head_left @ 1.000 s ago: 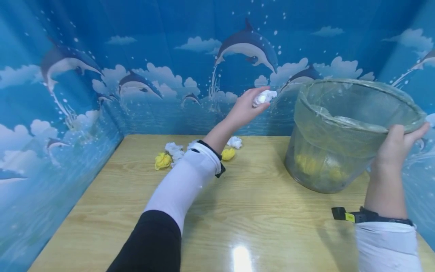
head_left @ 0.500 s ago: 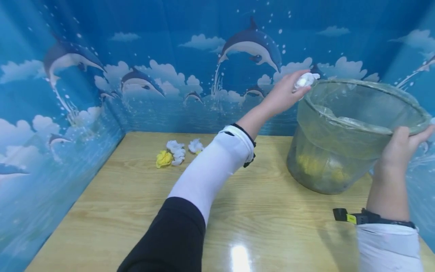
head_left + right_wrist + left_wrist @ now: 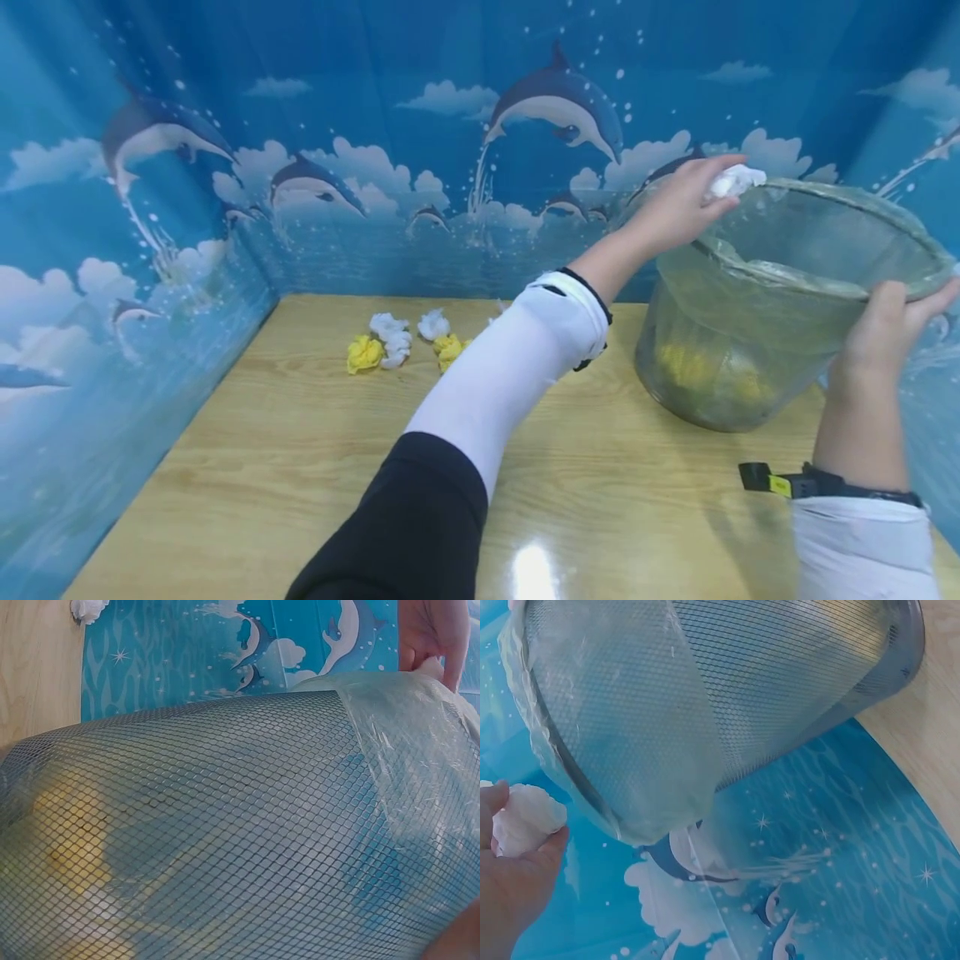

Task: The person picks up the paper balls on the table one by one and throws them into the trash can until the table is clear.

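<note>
A crumpled white paper ball (image 3: 735, 181) is pinched between the thumb and fingers of my left hand (image 3: 678, 208), at the left side of the bin's rim. In the left wrist view the same paper ball (image 3: 529, 819) shows beside the lined rim. My right hand (image 3: 879, 333) grips the near right rim of the mesh waste bin (image 3: 720, 333), thumb outside. A thin translucent bag folds over the rim, and the bin leans on the table. Yellow and white crumpled paper (image 3: 79, 825) shows through the mesh in the right wrist view.
On the wooden table (image 3: 300, 467), yellow paper balls (image 3: 364, 354) and white paper balls (image 3: 392, 337) lie back left of centre, some partly behind my left sleeve. A blue curtain with dolphins (image 3: 555, 108) stands behind the table and along its sides.
My left hand has carried the white paper ball rightward and a little up, from over the table's back to the bin's rim. My right hand and the bin have stayed nearly still.
</note>
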`<state>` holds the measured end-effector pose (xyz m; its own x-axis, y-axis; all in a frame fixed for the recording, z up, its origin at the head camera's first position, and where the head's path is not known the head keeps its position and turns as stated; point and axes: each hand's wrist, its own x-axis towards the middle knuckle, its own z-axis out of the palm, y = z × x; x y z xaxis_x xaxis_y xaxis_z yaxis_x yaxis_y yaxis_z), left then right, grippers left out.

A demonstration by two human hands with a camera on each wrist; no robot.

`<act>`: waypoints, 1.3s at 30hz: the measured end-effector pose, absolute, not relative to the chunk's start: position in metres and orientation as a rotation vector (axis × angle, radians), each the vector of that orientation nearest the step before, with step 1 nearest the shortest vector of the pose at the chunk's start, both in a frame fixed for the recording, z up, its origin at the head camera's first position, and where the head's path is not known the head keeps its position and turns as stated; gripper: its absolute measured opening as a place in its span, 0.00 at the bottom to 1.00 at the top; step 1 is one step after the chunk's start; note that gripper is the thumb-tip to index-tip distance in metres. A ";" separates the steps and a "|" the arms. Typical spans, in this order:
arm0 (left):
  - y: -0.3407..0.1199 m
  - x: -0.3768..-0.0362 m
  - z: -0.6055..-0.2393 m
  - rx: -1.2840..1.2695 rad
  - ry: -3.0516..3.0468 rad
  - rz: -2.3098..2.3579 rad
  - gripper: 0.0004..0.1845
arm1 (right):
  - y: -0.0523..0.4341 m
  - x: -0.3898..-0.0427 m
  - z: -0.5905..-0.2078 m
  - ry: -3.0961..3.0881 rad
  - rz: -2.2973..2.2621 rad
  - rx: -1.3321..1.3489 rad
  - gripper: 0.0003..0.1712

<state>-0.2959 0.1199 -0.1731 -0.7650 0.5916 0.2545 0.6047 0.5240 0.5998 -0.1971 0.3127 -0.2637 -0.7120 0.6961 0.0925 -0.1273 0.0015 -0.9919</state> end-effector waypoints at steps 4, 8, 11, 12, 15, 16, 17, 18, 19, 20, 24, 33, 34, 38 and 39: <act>0.129 -0.293 -0.175 -1.103 -2.728 -1.077 0.31 | 0.315 -0.197 -0.265 -1.650 1.757 -0.549 0.40; 0.136 -0.289 -0.176 -1.114 -2.733 -1.084 0.32 | 0.316 -0.197 -0.266 -1.632 1.744 -0.491 0.40; 0.140 -0.286 -0.176 -1.112 -2.739 -1.086 0.32 | 0.315 -0.197 -0.265 -1.629 1.746 -0.480 0.40; 0.141 -0.285 -0.176 -1.109 -2.745 -1.081 0.33 | 0.315 -0.196 -0.265 -1.627 1.742 -0.483 0.40; 0.143 -0.284 -0.176 -1.102 -2.757 -1.072 0.33 | 0.315 -0.197 -0.266 -1.612 1.721 -0.483 0.40; 0.143 -0.284 -0.176 -1.100 -2.756 -1.068 0.33 | 0.315 -0.197 -0.266 -1.610 1.714 -0.479 0.40; 0.143 -0.284 -0.177 -1.103 -2.755 -1.059 0.33 | 0.315 -0.197 -0.266 -1.605 1.713 -0.473 0.40; 0.143 -0.284 -0.177 -1.106 -2.754 -1.053 0.33 | 0.316 -0.197 -0.266 -1.603 1.710 -0.468 0.40; 0.143 -0.284 -0.178 -1.107 -2.752 -1.049 0.33 | 0.316 -0.197 -0.267 -1.600 1.711 -0.463 0.40; 0.144 -0.284 -0.179 -1.107 -2.749 -1.045 0.33 | 0.316 -0.197 -0.267 -1.601 1.712 -0.459 0.40; 0.147 -0.282 -0.180 -1.105 -2.757 -1.009 0.33 | 0.316 -0.197 -0.266 -1.614 1.725 -0.469 0.40; 0.150 -0.281 -0.178 -1.105 -2.803 -0.948 0.37 | 0.314 -0.200 -0.265 -1.626 1.719 -0.432 0.40; 0.149 -0.280 -0.179 -1.117 -2.817 -0.932 0.38 | 0.314 -0.200 -0.266 -1.628 1.723 -0.427 0.40; 0.144 -0.281 -0.184 -1.165 -2.856 -0.882 0.42 | 0.314 -0.199 -0.268 -1.638 1.711 -0.436 0.40; 0.142 -0.281 -0.185 -1.170 -2.859 -0.870 0.42 | 0.314 -0.199 -0.268 -1.642 1.708 -0.446 0.40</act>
